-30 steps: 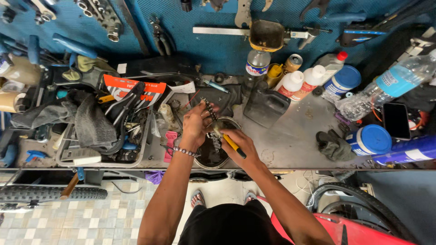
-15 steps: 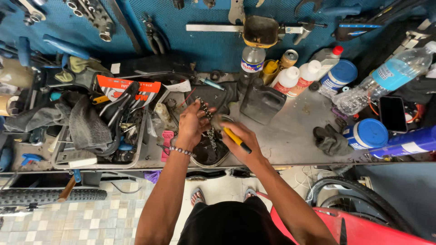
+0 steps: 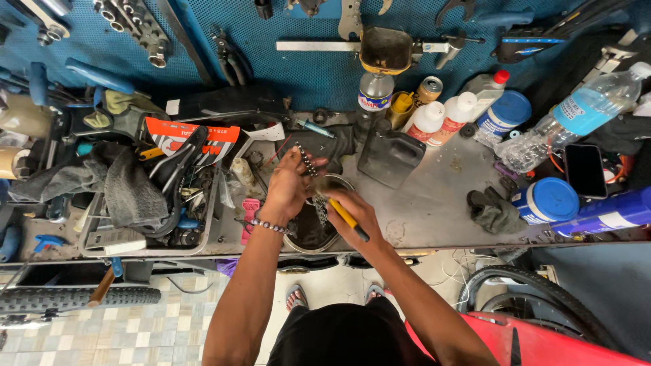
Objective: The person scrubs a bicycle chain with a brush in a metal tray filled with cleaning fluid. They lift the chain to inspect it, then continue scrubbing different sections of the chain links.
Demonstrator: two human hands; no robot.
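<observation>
The left hand (image 3: 288, 188), w/ a beaded bracelet at the wrist, was closed around one end of a greasy metal bicycle chain (image 3: 306, 165); the chain ran from the fingers down toward a round, dark, shallow metal pan (image 3: 313, 234) on the grey metal workbench (image 3: 434, 210). The right hand (image 3: 356, 211) was closed around a yellow-handled brush (image 3: 347, 217), its handle lying across the palm and its head end at the chain, just over the pan. Bristles too small to make out. Both hands sat close together above the pan, near the front edge of the bench.

Just behind the hands stood a dark grey plastic jug (image 3: 390, 156). Further back, against the blue pegboard wall (image 3: 305, 68), were a clear bottle w/ dark cap (image 3: 374, 95) and two white squeeze bottles (image 3: 441, 118). To the right lay a crumpled dark rag (image 3: 495, 211), a round blue-lidded tub (image 3: 546, 200), a black phone (image 3: 584, 169) and a clear water bottle w/ blue label (image 3: 576, 115). Left of the hands was a wire tray (image 3: 102, 234) w/ a grey cloth (image 3: 129, 193) and a black bike saddle (image 3: 178, 169). A small pink item (image 3: 250, 217) lay just beside the left wrist.
</observation>
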